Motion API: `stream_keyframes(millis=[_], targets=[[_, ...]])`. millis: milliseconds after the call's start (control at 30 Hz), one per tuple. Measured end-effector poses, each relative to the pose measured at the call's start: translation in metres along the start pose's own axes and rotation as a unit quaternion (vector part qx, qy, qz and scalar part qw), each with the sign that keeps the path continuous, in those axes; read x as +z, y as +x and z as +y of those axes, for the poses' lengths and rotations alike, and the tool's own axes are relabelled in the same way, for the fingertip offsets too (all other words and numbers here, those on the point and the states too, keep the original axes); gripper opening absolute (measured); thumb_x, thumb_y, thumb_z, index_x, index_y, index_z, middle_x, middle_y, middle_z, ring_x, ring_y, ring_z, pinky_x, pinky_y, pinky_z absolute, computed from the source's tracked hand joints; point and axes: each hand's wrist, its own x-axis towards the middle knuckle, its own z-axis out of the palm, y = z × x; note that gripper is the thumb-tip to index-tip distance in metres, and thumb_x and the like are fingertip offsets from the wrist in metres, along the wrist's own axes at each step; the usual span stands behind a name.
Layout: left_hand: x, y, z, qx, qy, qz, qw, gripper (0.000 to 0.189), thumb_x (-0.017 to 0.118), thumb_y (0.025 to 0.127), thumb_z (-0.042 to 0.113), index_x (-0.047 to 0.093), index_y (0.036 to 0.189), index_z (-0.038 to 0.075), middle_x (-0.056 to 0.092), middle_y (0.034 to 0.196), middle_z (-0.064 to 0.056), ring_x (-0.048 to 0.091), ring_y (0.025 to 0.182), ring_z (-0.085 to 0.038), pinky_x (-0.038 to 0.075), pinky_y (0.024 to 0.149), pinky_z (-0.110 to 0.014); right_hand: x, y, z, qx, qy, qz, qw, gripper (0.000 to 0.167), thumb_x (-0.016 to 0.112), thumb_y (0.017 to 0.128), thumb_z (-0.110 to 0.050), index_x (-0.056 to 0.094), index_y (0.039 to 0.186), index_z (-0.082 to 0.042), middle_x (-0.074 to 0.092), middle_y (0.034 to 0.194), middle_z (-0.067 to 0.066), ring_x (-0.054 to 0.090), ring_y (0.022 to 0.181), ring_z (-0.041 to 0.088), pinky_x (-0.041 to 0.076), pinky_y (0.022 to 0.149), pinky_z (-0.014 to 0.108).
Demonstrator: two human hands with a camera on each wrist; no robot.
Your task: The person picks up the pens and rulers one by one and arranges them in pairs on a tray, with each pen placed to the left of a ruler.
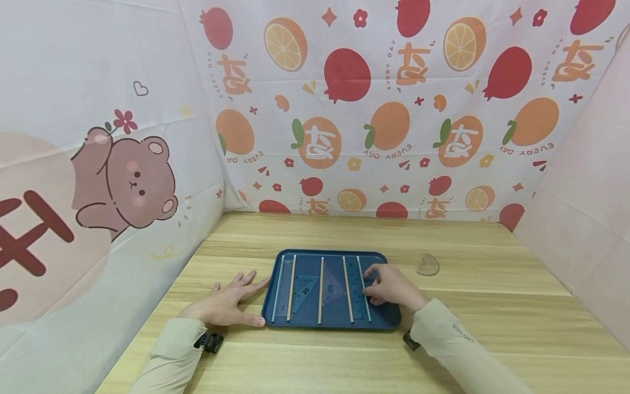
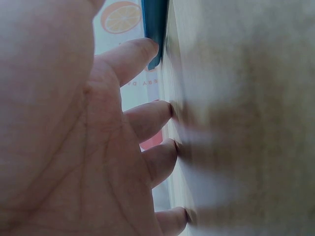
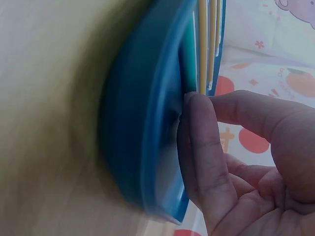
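Note:
A dark blue tray (image 1: 334,323) holds several upright-running pencils. Among them are a yellow pencil (image 1: 321,290) near the middle and a light blue pencil (image 1: 276,290) at the left end. Thumb and fingertips of my right hand (image 1: 391,285) pinch the light blue pencil (image 1: 361,271) at the right end; in the right wrist view the fingertips (image 3: 199,105) come together inside the rim. My left hand (image 1: 223,303) lies spread on the table, with one fingertip (image 2: 150,47) against the tray's left side. Between the pencils lie a blue set square (image 1: 305,287), a purplish set square (image 1: 333,293) and a blue ruler (image 1: 353,284).
On the wooden table (image 1: 472,328), a clear protractor (image 1: 429,265) lies right of the tray. Printed cloth (image 1: 344,180) hangs behind, with more cloth at both sides. Both wrists carry a small black device (image 1: 213,343).

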Motion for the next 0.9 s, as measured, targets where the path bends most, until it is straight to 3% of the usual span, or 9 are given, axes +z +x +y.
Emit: stream_keyframes(millis=[400, 667, 900], targets=[[-0.001, 0.0, 0.002, 0.0, 0.002, 0.0, 1.0, 0.105, 0.085, 0.084, 0.063, 0.036, 0.17, 0.026, 0.015, 0.178, -0.027, 0.008, 0.163, -0.059, 0.001, 0.113, -0.093, -0.025, 0.003, 0.017, -0.004, 0.015, -0.005, 0.9999, 0.04, 0.076, 0.098, -0.005, 0.062, 0.133, 0.007, 0.069, 0.085, 0.013, 0.074, 0.072, 0.017, 0.067, 0.068, 0.034], [-0.001, 0.001, 0.001, 0.0, 0.003, 0.001, 1.0, 0.106, 0.085, 0.084, 0.063, 0.035, 0.17, 0.026, 0.016, 0.178, -0.027, 0.008, 0.163, -0.059, 0.001, 0.113, -0.093, -0.05, 0.004, 0.027, 0.012, 0.025, 0.014, 0.9995, 0.043, 0.074, 0.099, -0.006, 0.061, 0.137, 0.009, 0.064, 0.09, 0.012, 0.073, 0.076, 0.019, 0.066, 0.069, 0.036], [-0.001, 0.0, 0.002, 0.003, 0.001, 0.001, 1.0, 0.105, 0.085, 0.084, 0.062, 0.036, 0.169, 0.025, 0.015, 0.178, -0.028, 0.008, 0.162, -0.06, 0.001, 0.113, -0.094, -0.068, 0.006, 0.038, 0.025, 0.0, 0.031, 0.9992, 0.042, 0.077, 0.098, -0.014, 0.065, 0.136, 0.002, 0.069, 0.099, 0.014, 0.075, 0.081, 0.02, 0.067, 0.071, 0.034]])
